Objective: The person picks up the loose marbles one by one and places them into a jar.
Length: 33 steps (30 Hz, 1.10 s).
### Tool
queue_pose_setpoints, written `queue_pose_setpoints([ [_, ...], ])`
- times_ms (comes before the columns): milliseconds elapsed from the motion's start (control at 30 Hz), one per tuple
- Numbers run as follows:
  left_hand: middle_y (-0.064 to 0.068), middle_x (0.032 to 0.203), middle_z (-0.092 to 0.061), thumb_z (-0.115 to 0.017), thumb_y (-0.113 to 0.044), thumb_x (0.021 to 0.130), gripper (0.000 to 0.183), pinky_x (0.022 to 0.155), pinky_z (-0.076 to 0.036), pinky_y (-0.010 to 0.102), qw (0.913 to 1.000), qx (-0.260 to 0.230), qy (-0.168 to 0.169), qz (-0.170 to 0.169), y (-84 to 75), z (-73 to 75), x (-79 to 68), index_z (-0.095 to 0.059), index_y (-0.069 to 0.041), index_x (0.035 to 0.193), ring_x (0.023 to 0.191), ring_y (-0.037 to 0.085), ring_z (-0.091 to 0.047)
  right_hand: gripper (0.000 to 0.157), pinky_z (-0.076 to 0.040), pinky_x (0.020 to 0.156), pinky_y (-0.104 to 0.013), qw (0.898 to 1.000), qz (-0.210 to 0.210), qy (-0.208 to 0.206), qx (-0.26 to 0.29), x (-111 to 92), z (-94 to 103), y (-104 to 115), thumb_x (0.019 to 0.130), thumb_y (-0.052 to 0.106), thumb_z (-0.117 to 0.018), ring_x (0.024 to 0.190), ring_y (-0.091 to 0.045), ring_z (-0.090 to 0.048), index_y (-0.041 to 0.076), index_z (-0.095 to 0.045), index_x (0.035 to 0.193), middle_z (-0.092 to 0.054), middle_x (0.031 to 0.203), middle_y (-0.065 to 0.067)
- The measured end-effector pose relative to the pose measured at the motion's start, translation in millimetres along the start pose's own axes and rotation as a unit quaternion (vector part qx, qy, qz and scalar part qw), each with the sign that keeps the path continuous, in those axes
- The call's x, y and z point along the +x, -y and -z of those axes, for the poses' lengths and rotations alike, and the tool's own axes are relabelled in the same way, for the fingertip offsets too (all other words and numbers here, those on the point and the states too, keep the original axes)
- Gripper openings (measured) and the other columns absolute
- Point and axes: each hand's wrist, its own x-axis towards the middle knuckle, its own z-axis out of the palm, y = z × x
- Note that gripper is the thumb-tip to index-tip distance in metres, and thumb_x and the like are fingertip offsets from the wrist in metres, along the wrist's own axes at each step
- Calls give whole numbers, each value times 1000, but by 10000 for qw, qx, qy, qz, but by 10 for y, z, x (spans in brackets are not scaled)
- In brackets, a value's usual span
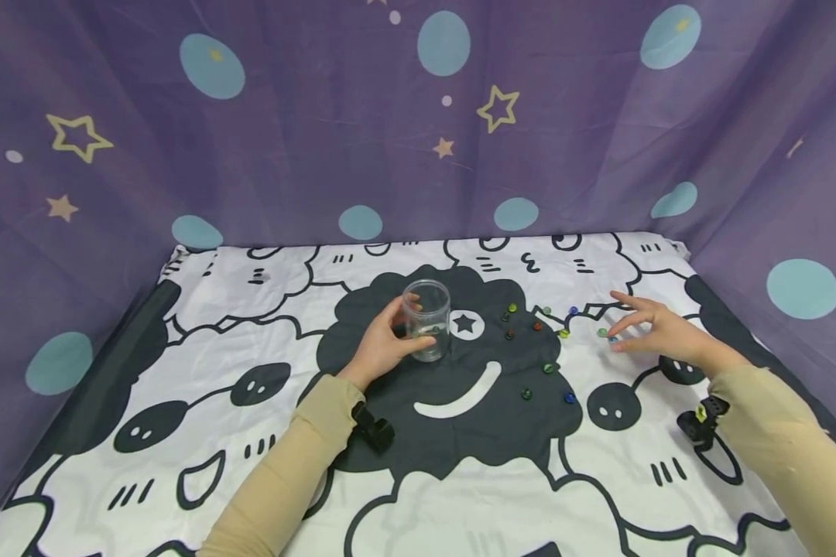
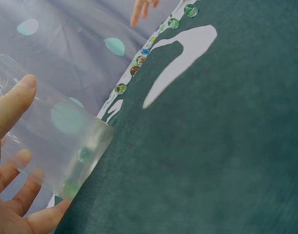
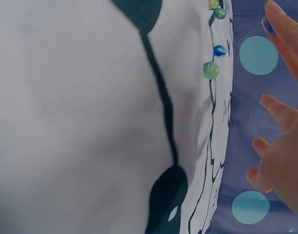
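My left hand [image 1: 383, 346] grips a clear jar [image 1: 428, 309] standing on the dark printed cloud, fingers around its far side and thumb across the near side. In the left wrist view, green marbles [image 2: 70, 187] show near the jar's bottom. Over to the right, my right hand [image 1: 658, 333] is raised with its other fingers spread. Its thumb and a fingertip pinch a blue marble [image 3: 270, 26], best seen in the right wrist view. A pale green marble [image 1: 602, 333] lies on the cloth close to those fingertips.
Several loose marbles lie between the hands, among them a red one [image 1: 537, 326], a yellow one [image 1: 512, 308], a green one [image 1: 526, 394] and a blue one [image 1: 569, 398]. A black-and-white printed cloth [image 1: 460, 495] covers the table; a purple curtain [image 1: 320, 139] hangs behind.
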Motion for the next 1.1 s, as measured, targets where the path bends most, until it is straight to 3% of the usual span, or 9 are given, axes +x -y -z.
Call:
queue_pose_setpoints([
  [467, 11, 131, -51, -78, -16, 79, 70, 96, -52, 39, 10000, 50, -36, 37, -2, -7, -4, -43, -10, 139, 121, 31, -51, 29, -17, 107, -70, 9993, -26, -373, -6, 133, -10, 316, 78, 14, -78, 137, -51, -18, -5, -71, 99, -25, 151, -25],
  [833, 12, 132, -51, -79, -17, 79, 68, 96, -52, 39, 9999, 132, -48, -32, -18, -7, -15, -44, -15, 137, 123, 32, -50, 37, -16, 110, -68, 9976, -334, -465, 385, 235, -58, 397, 84, 20, -73, 143, -43, -14, -7, -66, 109, -23, 155, -18],
  [1100, 11, 131, -52, -79, -17, 78, 71, 99, -48, 42, 9996, 265, -83, -61, -11, -8, -8, -43, -10, 139, 122, 32, -50, 40, -16, 110, -67, 9961, -365, -552, 592, 297, -107, 483, 85, 23, -72, 144, -40, -12, -6, -66, 112, -24, 155, -14],
])
